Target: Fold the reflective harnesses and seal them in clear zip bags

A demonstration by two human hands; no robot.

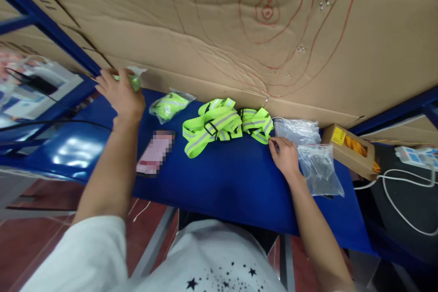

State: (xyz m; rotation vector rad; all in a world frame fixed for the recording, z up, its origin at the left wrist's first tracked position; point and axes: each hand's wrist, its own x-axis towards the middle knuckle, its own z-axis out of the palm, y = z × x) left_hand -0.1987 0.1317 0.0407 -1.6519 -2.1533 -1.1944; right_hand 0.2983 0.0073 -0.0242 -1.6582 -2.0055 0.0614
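My left hand [121, 96] is at the far left by the cardboard wall, its fingers closed around a small clear bag [135, 78] with neon green strap inside. Much of that bag is hidden by the hand. A similar filled bag [171, 106] lies just right of it on the blue table. In the middle are a loose pile of neon green reflective straps [214, 125] with a black buckle and, beside it, a smaller folded reflective strap [256, 124]. My right hand [284, 155] has its fingertips pinched at the right edge of this folded strap.
Clear plastic bags [320, 169] lie right of my right hand, near an open-windowed cardboard box [352, 150] with orange contents. A phone [155, 153] lies left of centre on the blue table [219, 187]. A cardboard wall [205, 23] borders the back; white cables [393, 182] run at right.
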